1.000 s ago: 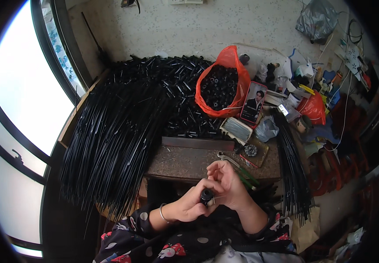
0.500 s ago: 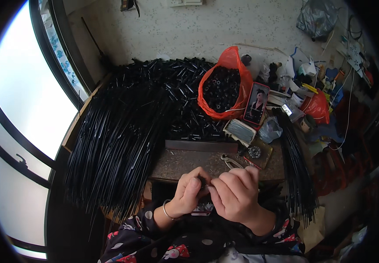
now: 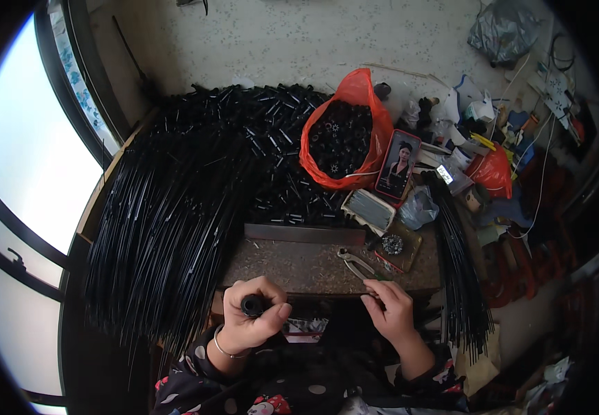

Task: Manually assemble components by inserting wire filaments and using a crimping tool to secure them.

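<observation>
My left hand point(image 3: 241, 330), with a bracelet at its wrist, is closed around a short black tube point(image 3: 251, 305). The tube's round hollow end faces up between thumb and curled fingers; the rest of it is hidden in the fist. My right hand point(image 3: 393, 315) is at the front edge of the worktable point(image 3: 292, 266), its thumb apart from the fingers. Its fingertips are at the handle ends of metal pincers point(image 3: 356, 263), which lie on the tabletop. Whether they grip the handles is hard to see.
Black tubes point(image 3: 282, 135) are heaped behind a low strip point(image 3: 304, 234). Long black rods point(image 3: 154, 235) hang over the left edge, another bundle point(image 3: 455, 270) at right. A red bag point(image 3: 313, 171) of black parts, a propped phone point(image 3: 398, 166) and a box of thin rods point(image 3: 370, 209) stand nearby.
My hands were together, fingertips meeting at a small dark piece. Now they are apart: the left has turned, showing the tube's end, and the right has moved to the pincers. The view has shifted slightly.
</observation>
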A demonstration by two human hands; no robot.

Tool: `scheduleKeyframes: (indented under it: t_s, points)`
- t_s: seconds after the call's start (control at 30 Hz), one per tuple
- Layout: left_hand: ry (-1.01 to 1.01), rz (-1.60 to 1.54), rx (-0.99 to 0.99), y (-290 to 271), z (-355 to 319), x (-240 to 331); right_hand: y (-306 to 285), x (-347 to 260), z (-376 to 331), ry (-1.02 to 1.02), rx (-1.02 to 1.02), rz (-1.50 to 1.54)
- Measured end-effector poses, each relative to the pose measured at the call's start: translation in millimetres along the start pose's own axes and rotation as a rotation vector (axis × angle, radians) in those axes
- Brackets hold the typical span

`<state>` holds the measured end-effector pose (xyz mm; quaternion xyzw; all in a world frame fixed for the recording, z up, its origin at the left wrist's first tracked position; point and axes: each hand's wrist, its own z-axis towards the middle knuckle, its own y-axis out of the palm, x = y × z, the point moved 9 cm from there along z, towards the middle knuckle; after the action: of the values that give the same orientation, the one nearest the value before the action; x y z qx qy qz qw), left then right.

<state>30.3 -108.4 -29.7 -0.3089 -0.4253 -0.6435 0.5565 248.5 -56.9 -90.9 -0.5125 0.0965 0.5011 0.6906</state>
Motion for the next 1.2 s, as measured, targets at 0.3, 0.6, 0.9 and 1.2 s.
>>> scheduleKeyframes:
  t_s: [0.3,0.6,0.9,1.2]
  points:
    - [-0.136,0.008,-0.35,46,12,-32,73,96,-64,0.743,-0.33,0.591]
    - [-0.118,0.048,0.068,-11,19,-26,-33,-118,-5,-0.39,-0.07,-0.291]
    - [-0.034,0.039,0.085,-16,7,0,-32,-121,-3,-0.413,-0.263,0.035]
    - [0.014,0.192,0.08,5,14,7,89,-77,-77,0.658,-1.039,2.021]
